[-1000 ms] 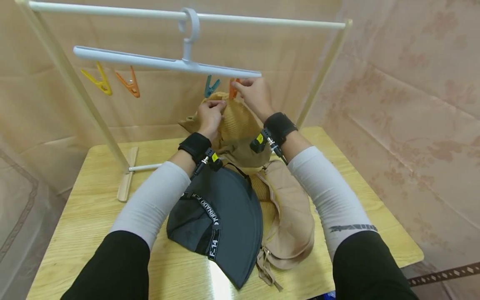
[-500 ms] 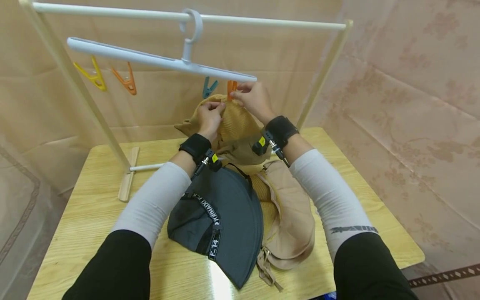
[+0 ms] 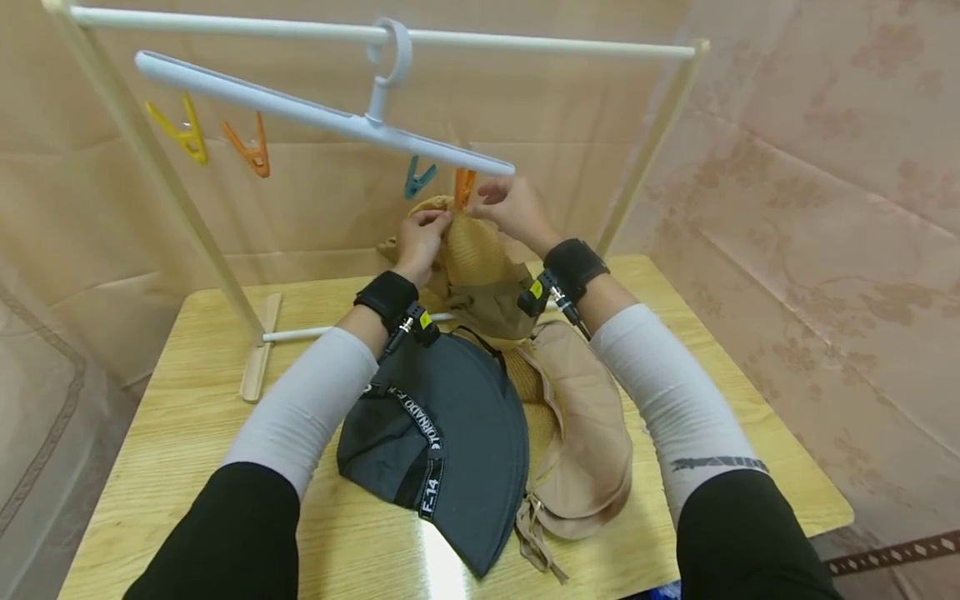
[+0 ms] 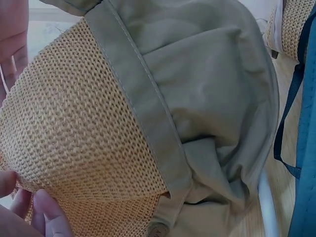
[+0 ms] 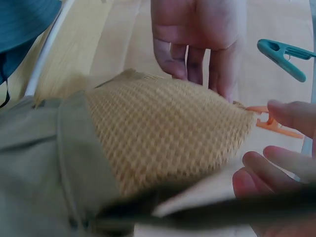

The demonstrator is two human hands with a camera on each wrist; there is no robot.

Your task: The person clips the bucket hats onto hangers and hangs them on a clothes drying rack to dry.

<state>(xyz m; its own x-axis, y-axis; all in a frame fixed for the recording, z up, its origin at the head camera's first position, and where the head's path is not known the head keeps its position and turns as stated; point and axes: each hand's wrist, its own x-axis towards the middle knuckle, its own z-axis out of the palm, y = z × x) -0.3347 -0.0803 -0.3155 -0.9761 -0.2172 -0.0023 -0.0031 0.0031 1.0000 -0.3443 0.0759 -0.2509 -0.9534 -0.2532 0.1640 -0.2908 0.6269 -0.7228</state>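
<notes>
A tan woven hat (image 3: 476, 254) with a khaki cloth brim hangs below the right end of the hanger. The orange clothespin (image 3: 463, 187) there bites the top of its crown. My left hand (image 3: 420, 242) pinches the crown's woven edge just left of that clothespin; in the left wrist view the fingers (image 4: 47, 210) close on the weave. My right hand (image 3: 517, 212) is beside the clothespin, fingers loosely bent and apart. In the right wrist view its thumb (image 5: 289, 116) overlaps the clothespin's handle, so contact is unclear. The light blue hanger (image 3: 322, 117) tilts down to the right.
A teal clothespin (image 3: 418, 177) hangs left of the hat; another orange clothespin (image 3: 251, 148) and a yellow clothespin (image 3: 183, 132) hang further left. The hanger hooks over a white rail (image 3: 225, 23). A dark grey hat (image 3: 457, 417) and a beige hat (image 3: 592, 433) lie on the wooden table (image 3: 187, 500).
The hanger's right end has dropped and its left end has risen. The tan hat has sunk a little with it. My right hand's fingers have loosened from the orange clothespin and shifted slightly down.
</notes>
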